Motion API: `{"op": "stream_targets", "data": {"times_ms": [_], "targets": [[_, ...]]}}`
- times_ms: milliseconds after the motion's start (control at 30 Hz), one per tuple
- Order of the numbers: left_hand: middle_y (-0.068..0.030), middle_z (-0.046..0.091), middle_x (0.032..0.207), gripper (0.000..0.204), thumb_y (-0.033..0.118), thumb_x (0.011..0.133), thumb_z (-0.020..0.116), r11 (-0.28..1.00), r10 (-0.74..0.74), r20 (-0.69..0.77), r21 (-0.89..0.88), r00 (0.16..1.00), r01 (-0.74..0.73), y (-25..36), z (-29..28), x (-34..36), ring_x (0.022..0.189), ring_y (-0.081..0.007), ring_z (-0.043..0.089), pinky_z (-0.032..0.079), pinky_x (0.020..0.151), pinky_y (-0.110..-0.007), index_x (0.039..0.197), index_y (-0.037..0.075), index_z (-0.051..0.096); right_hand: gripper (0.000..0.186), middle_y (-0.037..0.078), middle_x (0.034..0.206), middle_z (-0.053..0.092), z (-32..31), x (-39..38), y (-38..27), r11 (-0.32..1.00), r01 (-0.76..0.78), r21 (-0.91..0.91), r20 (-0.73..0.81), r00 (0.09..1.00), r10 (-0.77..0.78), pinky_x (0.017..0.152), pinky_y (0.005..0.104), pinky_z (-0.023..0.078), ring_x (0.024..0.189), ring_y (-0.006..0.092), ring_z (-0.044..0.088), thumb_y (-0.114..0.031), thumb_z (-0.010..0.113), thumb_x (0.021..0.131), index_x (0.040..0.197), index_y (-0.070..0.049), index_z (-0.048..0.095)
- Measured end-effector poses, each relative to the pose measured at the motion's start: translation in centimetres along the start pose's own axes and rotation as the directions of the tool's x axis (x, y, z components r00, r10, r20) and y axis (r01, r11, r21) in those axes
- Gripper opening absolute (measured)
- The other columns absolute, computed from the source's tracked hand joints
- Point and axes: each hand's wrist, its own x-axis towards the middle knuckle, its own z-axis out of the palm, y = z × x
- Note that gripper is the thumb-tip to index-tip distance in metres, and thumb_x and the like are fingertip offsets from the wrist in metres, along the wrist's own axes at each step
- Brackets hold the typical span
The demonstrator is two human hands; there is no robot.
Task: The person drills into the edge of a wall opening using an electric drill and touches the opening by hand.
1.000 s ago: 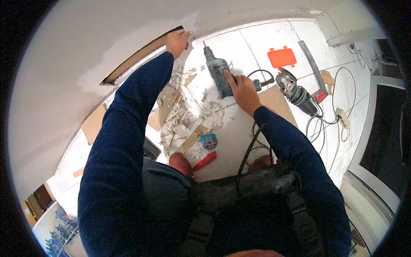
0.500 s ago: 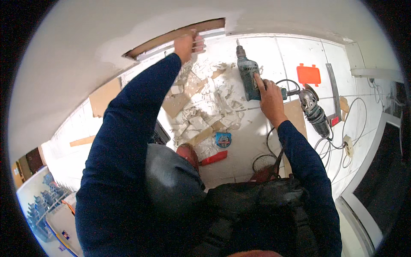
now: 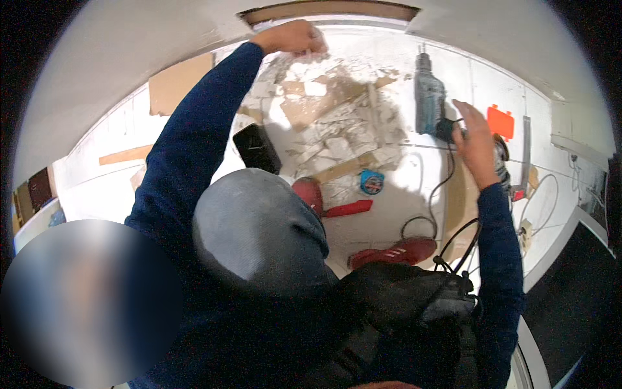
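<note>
Watch the cord (image 3: 452, 159) beneath your right hand (image 3: 476, 144): it curls across the floor (image 3: 389, 223) to a loop just beside the toe of your right shoe (image 3: 396, 251), so a step there could snag it and drag the drill (image 3: 429, 97) round. The grinder (image 3: 501, 154) sits partly hidden behind that same hand and wrist, and a careless sweep toward the floor's right edge could knock knuckles on it. Your left hand (image 3: 299, 37) hangs above broken rubble (image 3: 337, 129), close to the slot (image 3: 330, 9) in the wall; jagged bits or the slot's rough rim could scratch your fingers if you reach without looking.

The drill lies on the floor near its far edge, bit toward the wall, with the rubble to its left. It is just left of your right hand, whose fingers are spread and clasp nothing visible; whether the thumb touches the drill's back end, I cannot tell. Your left hand is well apart from it, fingers curled but blurred, so I cannot tell whether they pinch anything.
</note>
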Motion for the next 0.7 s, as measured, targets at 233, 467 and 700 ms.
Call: {"op": "stream_targets", "data": {"times_ms": [233,467,700], "targets": [[-0.0141,0.069,0.076,0.016,0.02,0.08,0.065,0.949,-0.231,0.027,0.226,0.973,0.219,-3.3,3.1,-17.6,0.068,-0.028,0.066,0.053,0.066,-0.04,0.083,0.007,0.073,0.036,0.013,0.115,0.064,-0.9,2.8,0.0,0.996,0.076,0.041,0.261,0.962,-0.084,0.085,0.0416,0.052,0.099,0.0341,0.063,-0.009,0.056,0.09,0.126,-0.013,0.058],[-0.0144,0.071,0.083,0.014,0.021,0.084,0.066,0.838,-0.49,-0.191,0.168,0.851,0.52,0.4,13.6,-25.1,0.08,-0.033,0.069,0.055,0.07,-0.044,0.092,0.011,0.072,0.029,0.014,0.111,0.067,2.5,6.5,-6.6,0.944,0.292,0.153,0.297,0.897,-0.326,0.084,0.0408,0.053,0.097,0.0332,0.065,-0.013,0.055,0.091,0.119,-0.012,0.063],[-0.0129,0.068,0.095,0.016,0.025,0.088,0.059,0.836,-0.447,-0.404,0.13,0.798,0.534,0.2,16.2,-22.4,0.079,-0.0352,0.067,0.054,0.069,-0.046,0.095,0.011,0.063,0.03,0.014,0.116,0.066,6.0,6.1,-11.8,0.912,0.288,0.291,0.348,0.856,-0.381,0.089,0.04,0.053,0.103,0.0319,0.064,-0.016,0.054,0.092,0.121,-0.015,0.062]]}}
